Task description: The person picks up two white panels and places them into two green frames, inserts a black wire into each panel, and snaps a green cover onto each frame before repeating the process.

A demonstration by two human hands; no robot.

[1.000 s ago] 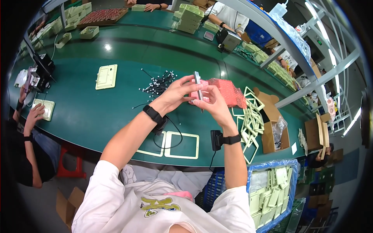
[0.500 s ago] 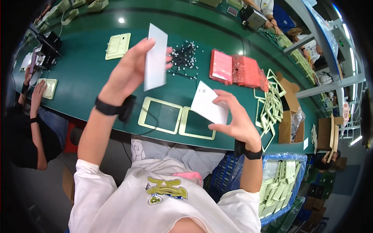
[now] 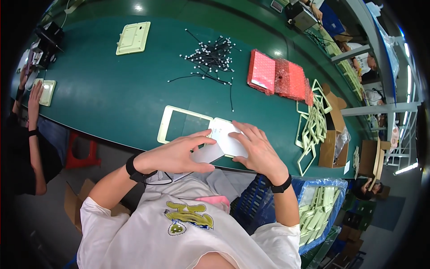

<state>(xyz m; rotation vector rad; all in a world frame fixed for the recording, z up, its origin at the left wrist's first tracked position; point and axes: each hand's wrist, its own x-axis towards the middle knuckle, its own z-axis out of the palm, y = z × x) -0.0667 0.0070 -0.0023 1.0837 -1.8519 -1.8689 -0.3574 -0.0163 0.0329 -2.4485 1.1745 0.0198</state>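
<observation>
left hand: down at the near edge of the green counter, fingers spread and lightly curled over a white panel, thumb under its near side. So it's got hold of that one, loosely.
right hand: flat, fingers stretched out, pressing on a second white panel that lies in a cream frame on the counter. Not gripping, just palm and fingertips on top.
empty frame: cream rectangle at about 10 o'clock from the left hand, just beside the white panels, green counter showing through the middle.
black cable ties: loose heap at 12 o'clock, well apart from both hands.
red bubble-wrap packs: at 1 o'clock from the hands, right of the ties.
cream frame pile: stacked messily at 3 o'clock, near the counter's right end.
cream plate: far away at 11 o'clock.
another person: at 9 o'clock, hand on a small cream part.
</observation>
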